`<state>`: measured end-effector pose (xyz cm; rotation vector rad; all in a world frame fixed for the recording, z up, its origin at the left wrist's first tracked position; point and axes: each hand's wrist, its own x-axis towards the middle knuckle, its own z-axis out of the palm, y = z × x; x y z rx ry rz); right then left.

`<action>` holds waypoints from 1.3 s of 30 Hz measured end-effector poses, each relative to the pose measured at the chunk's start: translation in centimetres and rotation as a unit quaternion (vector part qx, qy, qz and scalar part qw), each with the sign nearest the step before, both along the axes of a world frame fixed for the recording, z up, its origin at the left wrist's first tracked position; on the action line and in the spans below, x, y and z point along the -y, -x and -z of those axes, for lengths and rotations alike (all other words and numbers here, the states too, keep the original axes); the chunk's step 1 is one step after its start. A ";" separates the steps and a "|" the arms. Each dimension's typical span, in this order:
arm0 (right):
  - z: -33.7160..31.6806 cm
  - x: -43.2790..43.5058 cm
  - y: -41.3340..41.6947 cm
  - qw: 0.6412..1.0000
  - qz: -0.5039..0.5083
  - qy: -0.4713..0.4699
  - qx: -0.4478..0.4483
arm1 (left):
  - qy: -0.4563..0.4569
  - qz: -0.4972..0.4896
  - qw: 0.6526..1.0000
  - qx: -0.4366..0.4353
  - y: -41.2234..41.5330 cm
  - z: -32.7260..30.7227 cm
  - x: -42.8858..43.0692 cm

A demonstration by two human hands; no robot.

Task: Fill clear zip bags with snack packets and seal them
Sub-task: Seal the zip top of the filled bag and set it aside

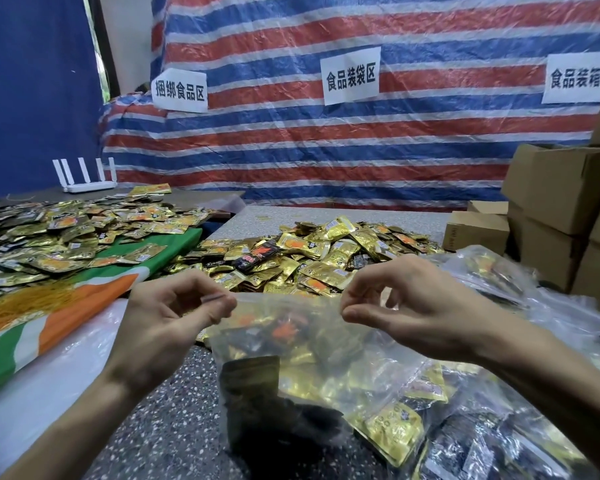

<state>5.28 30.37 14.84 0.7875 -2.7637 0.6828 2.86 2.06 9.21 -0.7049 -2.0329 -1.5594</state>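
Head view, left hand (pixel 167 317), right hand (pixel 406 306) pinching zip bag (pixel 312 351), mouth up (seal sideways)

Forearms enter from the lower corners. Left grip (pixel 174 317) and right grip (pixel 402 306), mid-frame, each pinch thumb to forefinger on the top edge of a clear plastic zip bag (pixel 312 362).
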 end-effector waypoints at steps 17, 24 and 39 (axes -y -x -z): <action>1.0 -3.2 -1.6 0.993 0.033 0.100 -0.063 | 0.056 -0.082 0.995 -0.022 0.5 -1.0 -0.4; 1.2 -4.0 -1.3 0.988 0.039 0.144 -0.049 | 0.036 -0.113 0.993 0.006 4.0 -4.3 -2.7; 3.5 -7.9 -0.1 0.981 0.160 0.113 0.002 | 0.124 0.041 0.982 -0.139 14.7 -6.8 -25.7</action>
